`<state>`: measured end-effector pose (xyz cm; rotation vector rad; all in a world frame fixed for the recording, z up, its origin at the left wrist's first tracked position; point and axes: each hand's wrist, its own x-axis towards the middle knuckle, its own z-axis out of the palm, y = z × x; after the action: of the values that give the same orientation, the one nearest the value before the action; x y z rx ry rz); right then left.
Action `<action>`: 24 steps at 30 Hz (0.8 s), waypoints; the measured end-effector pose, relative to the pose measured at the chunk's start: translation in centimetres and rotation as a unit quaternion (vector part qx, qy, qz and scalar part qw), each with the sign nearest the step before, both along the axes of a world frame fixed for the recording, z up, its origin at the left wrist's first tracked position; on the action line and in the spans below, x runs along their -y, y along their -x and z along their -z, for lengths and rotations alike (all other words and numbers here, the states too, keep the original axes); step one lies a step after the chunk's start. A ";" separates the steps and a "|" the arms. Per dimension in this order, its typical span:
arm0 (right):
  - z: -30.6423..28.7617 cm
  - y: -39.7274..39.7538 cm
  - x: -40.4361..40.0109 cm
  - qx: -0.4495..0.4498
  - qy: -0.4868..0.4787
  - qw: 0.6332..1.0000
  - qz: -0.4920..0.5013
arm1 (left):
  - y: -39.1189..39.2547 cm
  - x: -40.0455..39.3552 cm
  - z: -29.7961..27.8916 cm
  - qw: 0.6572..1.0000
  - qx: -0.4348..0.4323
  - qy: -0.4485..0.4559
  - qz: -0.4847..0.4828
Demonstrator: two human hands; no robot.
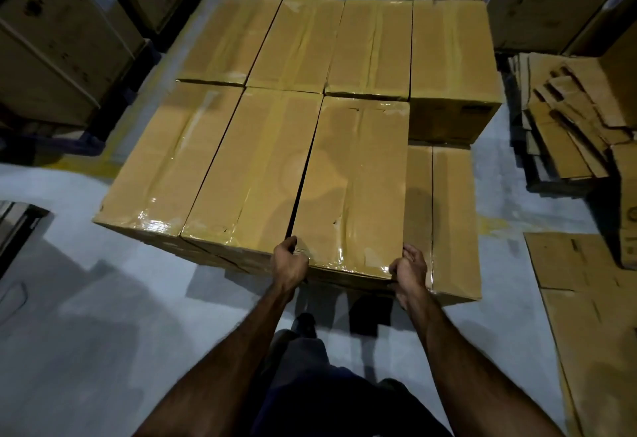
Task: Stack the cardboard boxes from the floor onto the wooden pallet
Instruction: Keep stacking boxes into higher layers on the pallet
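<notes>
- While both hands clamp its near end, the held box [348, 188] lies flat on the top layer of the stack, third from the left in the near row, which reads as the final squaring-up of a box just placed.
- The left hand [289, 262] curls its fingers round the near left corner of the held box, the thumb hooked into the narrow gap beside the middle box [251, 171]; gripping there lets the person nudge the box sideways to close that gap.
- The right hand [410, 266] wraps the near right corner, fingers bent over the taped edge, so the two hands bracket the box's short end and can slide it evenly.
- Right of the held box the top layer has an open slot: a lower box [448, 216] shows its top one level down, so that slot is probably the next to fill.
- Behind the held box a far row of four boxes [337, 44] sits tight together, giving a straight edge to push against.
- The wooden pallet is hidden under the stack; I cannot see it.
- Further right of the held box, flattened cardboard [565, 126] lies piled on the grey floor [103, 316].
</notes>
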<state>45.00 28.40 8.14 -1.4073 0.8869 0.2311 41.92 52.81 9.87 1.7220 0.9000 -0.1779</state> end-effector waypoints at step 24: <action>-0.6 -1.1 0.0 -0.031 -0.015 0.999 -0.032 | 0.8 1.1 1.7 0.996 0.013 -0.059 -0.059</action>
<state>46.11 28.45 8.76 -1.4089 0.8871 0.3364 41.07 51.72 8.18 1.7710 1.0068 -0.0251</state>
